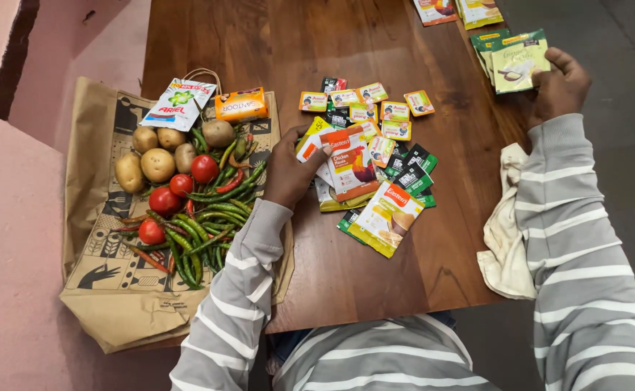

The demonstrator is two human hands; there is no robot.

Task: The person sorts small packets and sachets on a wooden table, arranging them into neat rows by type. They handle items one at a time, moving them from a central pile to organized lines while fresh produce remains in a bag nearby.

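**Sachets sorted on a wooden counter**

Near: cream cloth (504,230) draped over the counter (346,275) edge. Left hand (288,174), fingers curled, clamps a red-and-white spice packet (350,163) atop a loose sachet pile, wrist bent inward. Vegetables (187,195) rest on a flattened paper bag (107,289). Far: right hand (560,87), arm extended, grips green packets (519,61).

Bare table (346,43) far side open; sachet pile (375,159) blocks centre, vegetables (187,195) left.
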